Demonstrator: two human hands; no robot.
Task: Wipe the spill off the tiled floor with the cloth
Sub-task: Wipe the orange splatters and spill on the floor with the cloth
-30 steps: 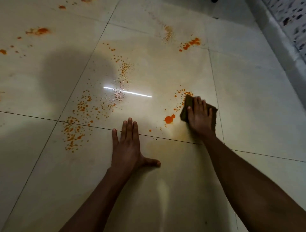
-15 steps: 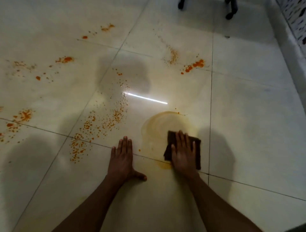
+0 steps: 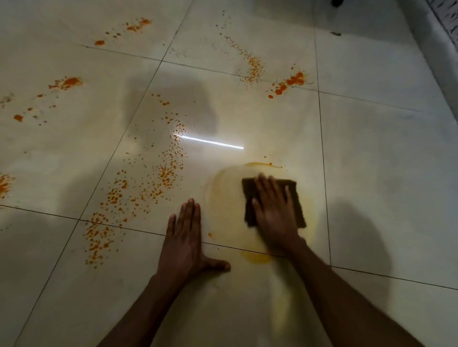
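Note:
A dark brown cloth (image 3: pixel 295 190) lies flat on the cream tiled floor (image 3: pixel 384 161). My right hand (image 3: pixel 273 205) presses on it with straight, spread fingers. Around the cloth is a pale yellow smear (image 3: pixel 223 195) with a small yellow puddle (image 3: pixel 256 257) near my wrist. My left hand (image 3: pixel 187 237) rests flat on the floor to the left of the smear, thumb out. Orange spill droplets (image 3: pixel 138 190) run in a band to the left. Larger orange blobs (image 3: pixel 287 83) lie farther ahead.
More orange splashes (image 3: pixel 67 83) dot the tiles at far left and top left. A wall or skirting (image 3: pixel 433 62) runs along the right edge. A bright light reflection (image 3: pixel 210 141) streaks across the middle tile. A dark object (image 3: pixel 337 2) stands at the top edge.
My right hand has slid the cloth back away from me and slightly right over the smear. The orange blob near it was wiped into a yellow film. My left hand stayed planted.

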